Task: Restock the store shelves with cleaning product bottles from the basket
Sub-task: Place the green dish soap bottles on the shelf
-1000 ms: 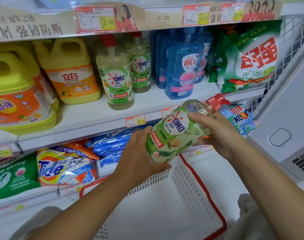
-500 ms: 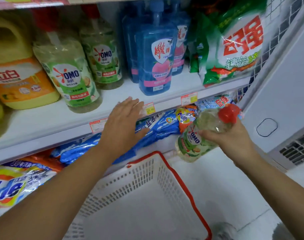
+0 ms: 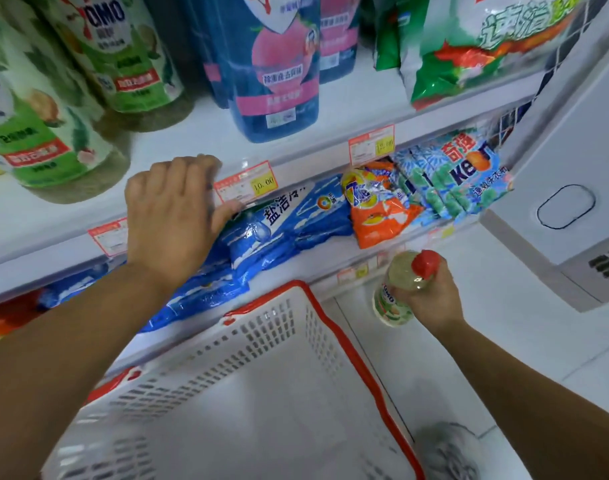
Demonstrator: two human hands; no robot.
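My right hand (image 3: 431, 299) grips a clear OMO bottle (image 3: 393, 299) with a red cap near its neck, low beside the basket's right side, above the floor. My left hand (image 3: 173, 213) rests on the front edge of the white shelf (image 3: 296, 147), fingers bent over the edge next to a price tag. Two more OMO bottles (image 3: 36, 126) with green labels stand on that shelf at the left. The white basket (image 3: 330, 327) with a red rim sits below my arms; I see nothing inside it.
Blue bottles (image 3: 271, 64) and a green detergent bag (image 3: 476, 46) stand on the same shelf to the right. Blue, orange and light-blue detergent bags (image 3: 382, 206) fill the shelf below. A white cabinet (image 3: 555, 188) stands at the right, above a white tiled floor.
My left hand let go of the bottle and moved up to the shelf edge. My right hand lowered the bottle beside the basket. The view came closer to the shelf.
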